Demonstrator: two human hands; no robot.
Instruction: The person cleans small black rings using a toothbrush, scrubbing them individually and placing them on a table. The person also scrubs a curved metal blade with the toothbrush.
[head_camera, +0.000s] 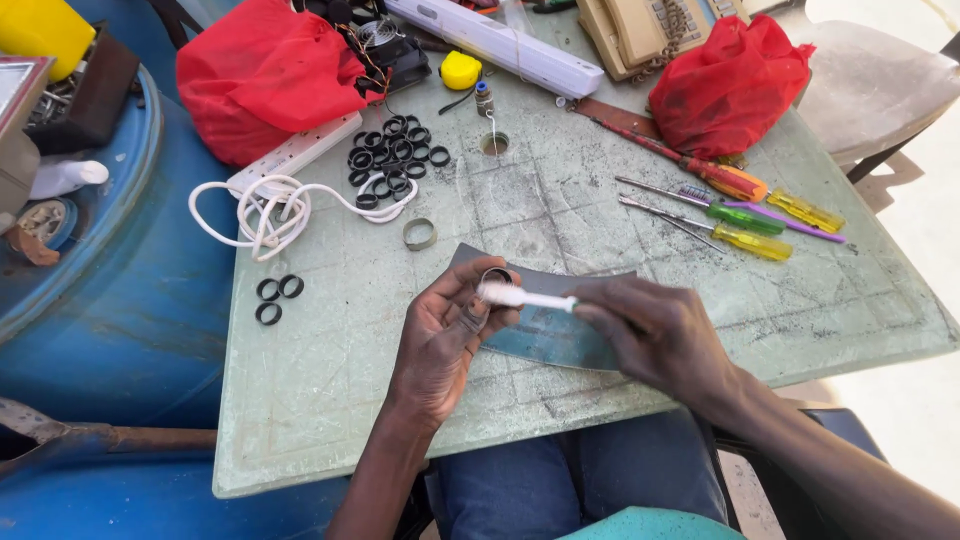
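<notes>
We are holding a small metal ring (497, 276) in our left hand (440, 335), the fingers curled up around it just above the desk (330, 370). Our right hand (655, 330) is gripping a white brush (520, 297) by its handle, and we are pressing its bristled end against the ring. Under both hands a curved dark grey sheet (550, 330) is lying flat on the desk. Just beyond it, a second metal ring (420, 234) is standing alone, and three black rubber rings (277, 298) are sitting to the left. Farther out, a heap of black rings (395, 158) is lying beside a coiled white cable (270, 210). To the right, screwdrivers (735, 215) with orange, green and yellow handles are lying side by side. Two red bags (265, 75) are resting at the far edge, and a blue barrel (110, 310) is standing to the left of the desk.
</notes>
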